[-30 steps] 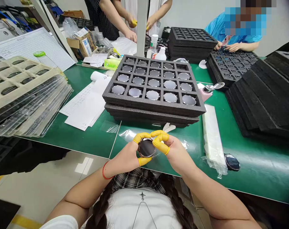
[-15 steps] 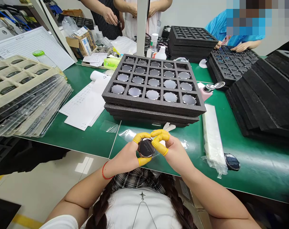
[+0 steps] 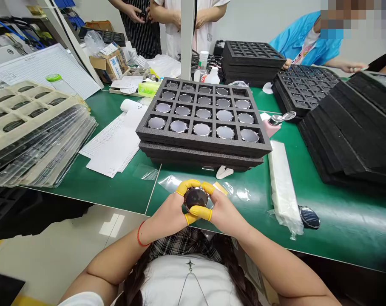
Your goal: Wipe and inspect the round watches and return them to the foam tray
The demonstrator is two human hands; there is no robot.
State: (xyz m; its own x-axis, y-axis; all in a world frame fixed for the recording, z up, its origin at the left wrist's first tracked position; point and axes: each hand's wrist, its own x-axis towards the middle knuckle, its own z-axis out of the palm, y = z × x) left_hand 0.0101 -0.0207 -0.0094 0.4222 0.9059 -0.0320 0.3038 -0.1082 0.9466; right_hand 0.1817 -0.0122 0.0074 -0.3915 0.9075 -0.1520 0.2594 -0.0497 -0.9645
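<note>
Between both hands, over the table's front edge, is a round watch case (image 3: 196, 198) with a dark glossy face turned up. My left hand (image 3: 172, 212) grips its left side, with yellow finger cots on thumb and finger. My right hand (image 3: 223, 212), also in yellow finger cots, closes on its right side, the thumb along the lower rim. Clear film pieces (image 3: 170, 182) lie on the green table around the hands. Just beyond stands a stack of black foam trays (image 3: 202, 148); round watch cases (image 3: 225, 132) sit in most pockets of the top one.
Stacked cream trays (image 3: 27, 110) stand at left beside paper sheets (image 3: 113, 144). At right are a long white plastic-wrapped pack (image 3: 284, 182), a dark round piece (image 3: 309, 217), a pink bottle (image 3: 271, 125) and more black foam trays (image 3: 346, 127). Other people work across the table.
My right hand has moved from the upper right of the watch case onto its right side and lower rim. A small yellowish piece now shows on the table behind the right hand.
</note>
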